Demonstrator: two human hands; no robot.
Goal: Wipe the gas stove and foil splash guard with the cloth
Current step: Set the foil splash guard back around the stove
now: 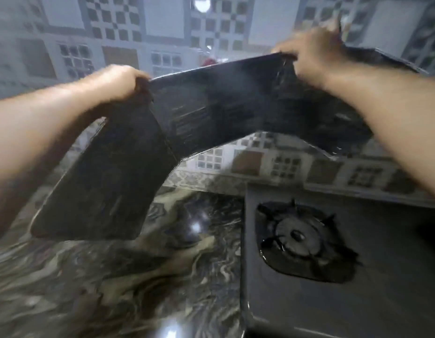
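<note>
Splash guard (236, 111), a dark, folded, smudged panel, hangs in the air above the marbled counter (114, 276), pinched along its top edge by the left hand (119, 81) and right hand (313, 52). Below right sits the grey metal stove (357, 301), with a round burner (296, 236).

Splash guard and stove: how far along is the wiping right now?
Done: nothing shows as wiped; blur hides any sheen. In hand: the left hand and right hand grip the top edge of the folding splash guard, lifted clear of the counter. Left: wiping the guard and the stove. No cloth is in view.
</note>
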